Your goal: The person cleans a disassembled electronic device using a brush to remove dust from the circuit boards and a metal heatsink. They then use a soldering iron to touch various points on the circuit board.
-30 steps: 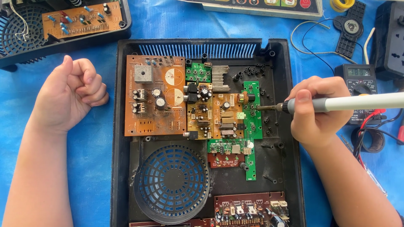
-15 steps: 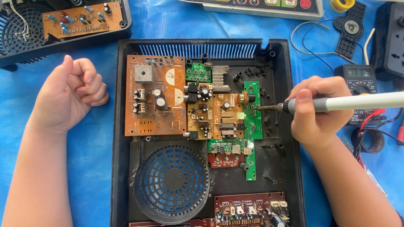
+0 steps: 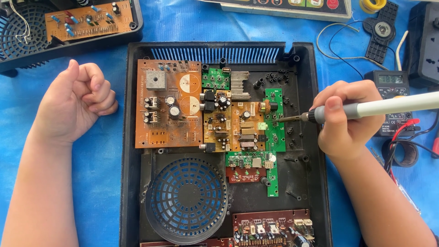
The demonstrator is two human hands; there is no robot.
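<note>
Head view: nothing has shifted since a second ago.
Right hand (image 3: pixel 347 123): clamped on soldering iron (image 3: pixel 366 109), tip at green board (image 3: pixel 274 126).
Left hand (image 3: pixel 75 103): fisted, empty, resting on blue surface (image 3: pixel 105 174).

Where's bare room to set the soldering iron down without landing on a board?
Free: the blue cloth between the left hand and the black case, and the bare case floor right of the green board, below the right hand. Crowded: beyond the right hand, multimeter and wires.
</note>
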